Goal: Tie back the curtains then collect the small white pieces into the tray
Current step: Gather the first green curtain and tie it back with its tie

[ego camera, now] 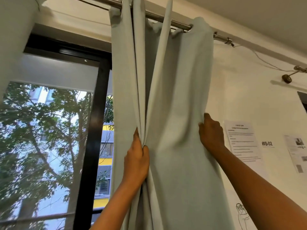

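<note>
A pale grey-green curtain (174, 97) hangs in folds from a metal rod (176, 24) in the middle of the view. My left hand (137, 161) grips a bunch of folds at the curtain's left side, thumb and fingers curled round the cloth. My right hand (211, 131) holds the curtain's right edge against the wall, its fingers tucked behind the fabric. No tray, small white pieces or tie-back show in this view.
A black-framed window (93, 130) with a half-lowered white roller blind (53, 72) is on the left, trees outside. The white wall on the right carries printed sheets (243, 141), a "WS-02" label (267, 143) and a rod bracket (289, 77).
</note>
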